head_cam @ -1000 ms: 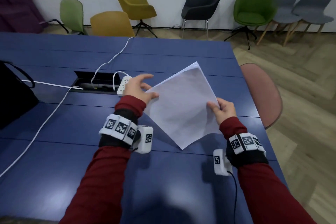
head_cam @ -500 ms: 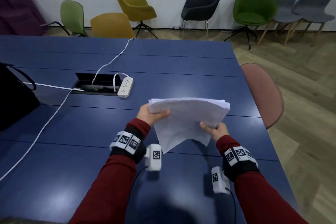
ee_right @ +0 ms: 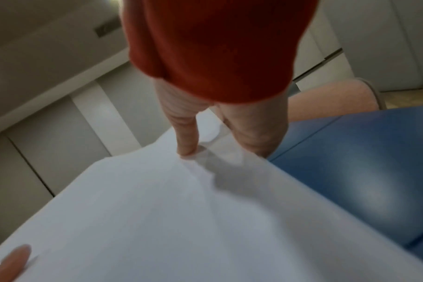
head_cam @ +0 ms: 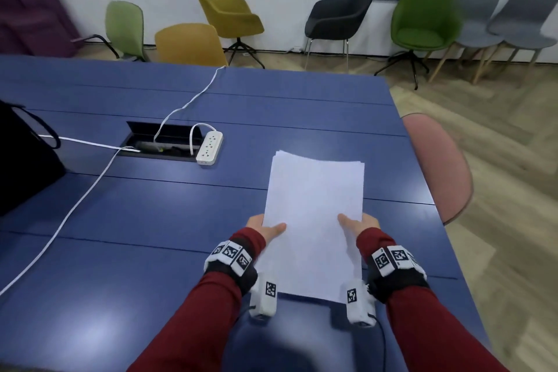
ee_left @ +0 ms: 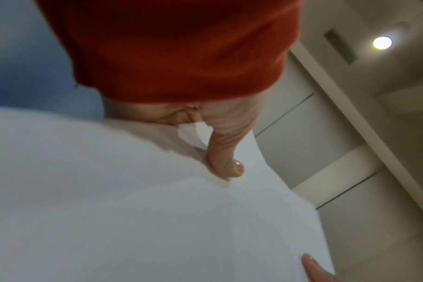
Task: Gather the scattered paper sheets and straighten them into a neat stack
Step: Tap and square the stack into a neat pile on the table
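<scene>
A stack of white paper sheets (head_cam: 314, 220) is held lengthwise above the blue table (head_cam: 151, 220), its long sides running away from me. My left hand (head_cam: 265, 228) grips the left edge, thumb on top and fingers hidden underneath. My right hand (head_cam: 357, 223) grips the right edge the same way. The far corners are slightly uneven, with a few sheet edges showing. In the left wrist view the left thumb (ee_left: 226, 162) presses on the paper (ee_left: 133, 209). In the right wrist view the right thumb (ee_right: 186, 141) lies on the sheets (ee_right: 181, 219).
A white power strip (head_cam: 210, 146) with white cables lies by an open cable box (head_cam: 163, 142) at centre left. A black bag (head_cam: 21, 166) sits at the left edge. A pink chair (head_cam: 440, 172) stands at the table's right side; several chairs line the far wall.
The stack has been turned from a diagonal, then a folded-over crosswise hold, to lie lengthwise and flat. Both hands moved nearer to me and now hold its two long sides.
</scene>
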Tool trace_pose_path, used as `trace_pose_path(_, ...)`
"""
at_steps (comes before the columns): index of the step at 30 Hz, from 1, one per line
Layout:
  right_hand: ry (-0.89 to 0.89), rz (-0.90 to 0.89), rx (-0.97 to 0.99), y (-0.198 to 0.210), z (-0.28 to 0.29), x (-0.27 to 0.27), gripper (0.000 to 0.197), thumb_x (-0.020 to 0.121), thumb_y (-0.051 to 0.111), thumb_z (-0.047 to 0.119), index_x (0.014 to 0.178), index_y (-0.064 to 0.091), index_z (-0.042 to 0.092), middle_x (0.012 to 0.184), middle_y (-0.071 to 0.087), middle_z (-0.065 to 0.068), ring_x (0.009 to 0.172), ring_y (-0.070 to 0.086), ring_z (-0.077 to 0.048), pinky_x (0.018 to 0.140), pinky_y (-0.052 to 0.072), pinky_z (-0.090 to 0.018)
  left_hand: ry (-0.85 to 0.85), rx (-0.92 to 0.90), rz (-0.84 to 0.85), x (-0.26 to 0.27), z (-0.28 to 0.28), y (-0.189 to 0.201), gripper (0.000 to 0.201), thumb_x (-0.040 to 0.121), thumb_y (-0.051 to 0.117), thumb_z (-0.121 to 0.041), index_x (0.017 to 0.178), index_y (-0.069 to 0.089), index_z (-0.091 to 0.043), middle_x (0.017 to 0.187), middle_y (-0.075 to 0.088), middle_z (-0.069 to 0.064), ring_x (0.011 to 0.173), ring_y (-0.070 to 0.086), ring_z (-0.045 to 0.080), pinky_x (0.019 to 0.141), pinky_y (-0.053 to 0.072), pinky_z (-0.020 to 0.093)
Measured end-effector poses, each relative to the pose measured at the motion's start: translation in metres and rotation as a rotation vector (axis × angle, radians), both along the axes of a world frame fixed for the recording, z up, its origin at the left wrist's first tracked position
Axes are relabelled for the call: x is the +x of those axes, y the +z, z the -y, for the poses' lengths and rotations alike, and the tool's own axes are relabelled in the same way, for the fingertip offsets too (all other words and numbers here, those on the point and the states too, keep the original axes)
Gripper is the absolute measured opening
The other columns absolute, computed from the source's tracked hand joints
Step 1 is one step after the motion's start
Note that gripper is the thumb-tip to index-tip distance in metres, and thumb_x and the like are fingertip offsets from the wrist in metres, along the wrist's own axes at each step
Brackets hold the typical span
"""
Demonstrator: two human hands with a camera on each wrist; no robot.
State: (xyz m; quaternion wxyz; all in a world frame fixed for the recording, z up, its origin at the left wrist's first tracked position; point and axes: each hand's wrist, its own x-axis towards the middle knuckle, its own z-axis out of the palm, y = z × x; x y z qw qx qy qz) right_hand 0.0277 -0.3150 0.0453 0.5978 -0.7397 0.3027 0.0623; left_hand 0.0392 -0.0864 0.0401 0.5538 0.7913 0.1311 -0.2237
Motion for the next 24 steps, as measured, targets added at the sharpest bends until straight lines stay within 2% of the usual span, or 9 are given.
trace_pose_path(2, 0.041, -0.079, -0.028, -0.011, 0.000, -0.002, 0.027, 0.086, 0.060, 0.010, 0.109, 0.061, -0.003, 0.095, 0.058, -0.008, 0.087, 0.053, -0.019, 0.077, 0.039, -0.027, -0.004, 0.048, -0.049, -0.001, 0.000, -0.010, 0.042, 0.084, 0.067, -0.018, 0.122, 0.060, -0.002, 0.126, 0.063, 0.015, 0.114, 0.061, 0.027, 0.103, 0.046, 0.037)
trace_pose_path(6, 0.216, -0.264, -0.185, -0.036, 0.002, -0.013, 0.006, 0.085, 0.055, 0.004, 0.090, 0.057, 0.004, 0.090, 0.053, -0.009, 0.083, 0.049, -0.017, 0.069, 0.038, -0.024, 0.049, 0.107, -0.161, -0.006, 0.002, -0.025, 0.045, 0.085, 0.066, -0.024, 0.123, 0.058, -0.001, 0.128, 0.062, 0.014, 0.116, 0.060, 0.027, 0.102, 0.044, 0.031)
trace_pose_path(8, 0.280, -0.302, -0.252, -0.052, 0.005, -0.019, 0.018, 0.085, 0.051, -0.001, 0.097, 0.064, -0.004, 0.089, 0.054, -0.008, 0.083, 0.046, -0.015, 0.064, 0.038, -0.021, 0.094, 0.134, -0.220, -0.010, 0.004, -0.029, 0.051, 0.087, 0.062, -0.029, 0.127, 0.053, 0.000, 0.131, 0.059, 0.013, 0.120, 0.057, 0.028, 0.103, 0.042, 0.031)
trace_pose_path(10, 0.294, -0.319, -0.267, -0.062, 0.007, -0.025, 0.023, 0.084, 0.047, -0.005, 0.100, 0.064, -0.008, 0.093, 0.061, -0.013, 0.083, 0.046, -0.014, 0.069, 0.037, -0.020, 0.145, 0.193, -0.278, -0.014, 0.007, -0.033, 0.058, 0.089, 0.057, -0.034, 0.132, 0.046, 0.003, 0.136, 0.054, 0.015, 0.126, 0.052, 0.030, 0.107, 0.039, 0.033)
trace_pose_path(12, 0.274, -0.310, -0.265, -0.066, 0.007, -0.030, 0.027, 0.083, 0.044, -0.008, 0.101, 0.063, -0.008, 0.093, 0.061, -0.012, 0.083, 0.047, -0.016, 0.073, 0.037, -0.022, 0.182, 0.204, -0.283, -0.018, 0.010, -0.034, 0.051, 0.089, 0.056, -0.028, 0.126, 0.052, 0.007, 0.131, 0.058, 0.020, 0.121, 0.056, 0.032, 0.103, 0.041, 0.033)
trace_pose_path(15, 0.256, -0.269, -0.239, -0.066, 0.001, -0.035, 0.033, 0.083, 0.043, -0.008, 0.111, 0.061, -0.008, 0.096, 0.062, -0.013, 0.087, 0.050, -0.017, 0.076, 0.038, -0.023, 0.185, 0.223, -0.212, -0.014, 0.012, -0.046, 0.054, 0.066, 0.058, -0.027, 0.109, 0.064, 0.005, 0.118, 0.065, 0.022, 0.109, 0.063, 0.034, 0.098, 0.050, 0.037)
trace_pose_path(18, 0.250, -0.237, -0.223, -0.068, -0.007, -0.037, 0.039, 0.083, 0.045, -0.004, 0.120, 0.057, -0.002, 0.103, 0.062, -0.011, 0.091, 0.053, -0.019, 0.079, 0.039, -0.024, 0.218, 0.255, -0.203, 0.003, 0.008, -0.098, 0.064, 0.053, 0.050, -0.030, 0.109, 0.064, -0.002, 0.118, 0.062, 0.015, 0.106, 0.063, 0.032, 0.097, 0.051, 0.038)
trace_pose_path(21, 0.257, -0.202, -0.216, -0.066, -0.010, -0.039, 0.033, 0.083, 0.049, -0.003, 0.115, 0.057, -0.002, 0.104, 0.063, -0.014, 0.088, 0.052, -0.018, 0.078, 0.039, -0.023, 0.245, 0.168, -0.234, -0.008, 0.011, -0.067, 0.047, 0.071, 0.061, -0.020, 0.113, 0.062, 0.003, 0.113, 0.066, 0.014, 0.103, 0.065, 0.029, 0.094, 0.050, 0.030)
trace_pose_path(24, 0.302, -0.147, -0.180, -0.058, -0.010, -0.043, 0.020, 0.082, 0.049, -0.007, 0.097, 0.055, 0.005, 0.093, 0.058, -0.008, 0.084, 0.052, -0.017, 0.075, 0.038, -0.021, 0.216, 0.133, -0.208, -0.013, 0.009, -0.055, 0.023, 0.086, 0.047, 0.004, 0.102, 0.063, 0.005, 0.092, 0.057, 0.011, 0.088, 0.052, 0.018, 0.077, 0.041, 0.024)
